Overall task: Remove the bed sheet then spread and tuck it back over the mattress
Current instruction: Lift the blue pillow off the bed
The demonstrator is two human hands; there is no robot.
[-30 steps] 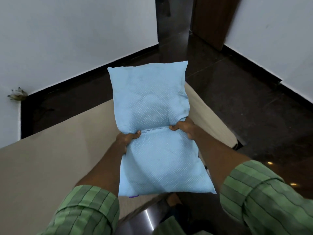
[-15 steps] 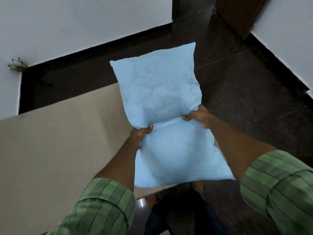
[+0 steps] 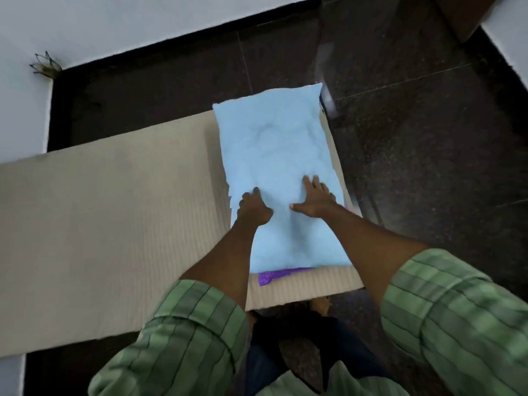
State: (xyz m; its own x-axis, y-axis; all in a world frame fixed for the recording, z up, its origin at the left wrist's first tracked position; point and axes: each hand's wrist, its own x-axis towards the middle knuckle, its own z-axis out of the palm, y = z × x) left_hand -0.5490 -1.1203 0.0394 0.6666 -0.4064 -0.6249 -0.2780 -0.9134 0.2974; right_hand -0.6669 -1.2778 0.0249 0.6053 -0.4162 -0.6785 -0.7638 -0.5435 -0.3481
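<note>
Both arms are reaching forward and down, green striped sleeves rolled up to the elbows. The left hand [image 3: 253, 206] is lying knuckles up with its fingers looking partly curled. The right hand [image 3: 313, 199], just beside it, is pressing palm down, fingers straight and spread, thumb pointing toward the left one.

Matt cloth pillow [image 3: 274, 155]; glossy floor [image 3: 428, 132]

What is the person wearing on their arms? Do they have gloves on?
No gloves. Both the left hand and the right hand are bare. Each arm has a green sleeve with darker stripes crossing like a check, pushed up so the forearms show. No watch, ring or bracelet is visible.
</note>
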